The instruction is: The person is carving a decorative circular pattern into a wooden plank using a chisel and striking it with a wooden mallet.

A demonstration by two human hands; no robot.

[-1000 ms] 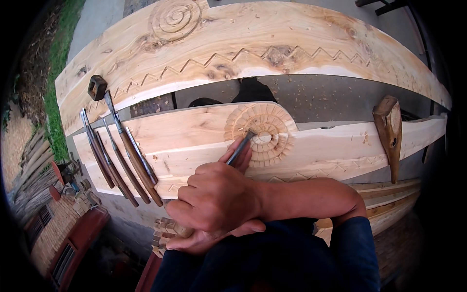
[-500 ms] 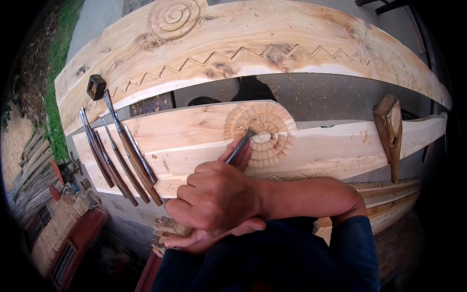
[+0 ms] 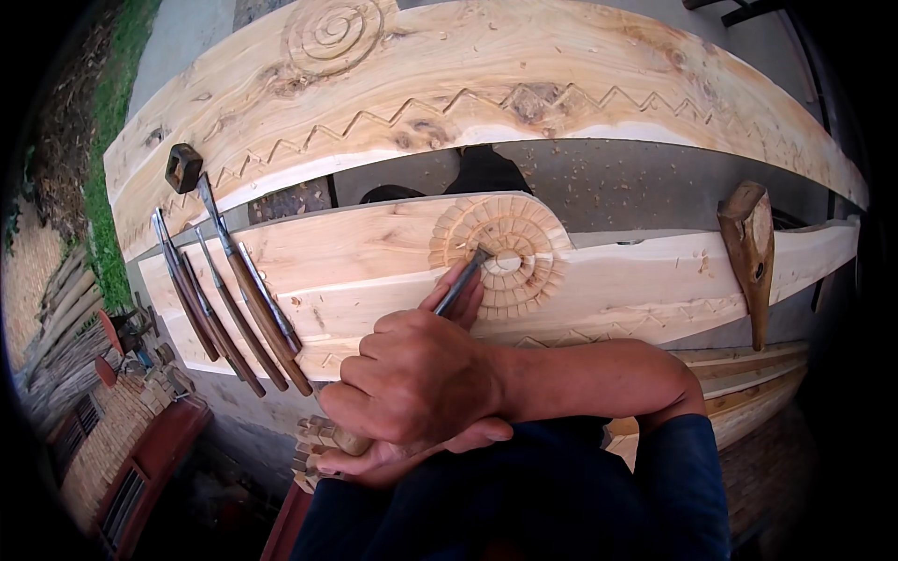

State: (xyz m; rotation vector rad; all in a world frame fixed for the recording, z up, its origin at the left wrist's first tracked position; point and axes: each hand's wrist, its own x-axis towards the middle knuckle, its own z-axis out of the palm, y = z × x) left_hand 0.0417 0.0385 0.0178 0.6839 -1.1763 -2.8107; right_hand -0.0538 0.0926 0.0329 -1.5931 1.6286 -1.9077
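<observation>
My right hand [image 3: 412,379] is closed around a chisel [image 3: 460,286], whose rounded wooden handle end shows below the fist. Fingers of my left hand [image 3: 472,304] wrap the metal shaft near its tip; the rest of that hand is mostly hidden under the right hand and forearm. The chisel's edge rests on a carved round rosette [image 3: 533,245] with rings of small wedge-shaped cuts around a plain central disc. This rosette is cut into a pale wooden board [image 3: 374,238], which also bears a zigzag line along its near edge.
Several carving chisels [image 3: 248,290] lie on the board's left. A wooden mallet [image 3: 756,257] lies across its right end. Beyond is a longer curved board [image 3: 449,56] with a zigzag and spiral, holding a dark square-headed tool [image 3: 184,168]. A dark shape [image 3: 486,173] shows between the boards.
</observation>
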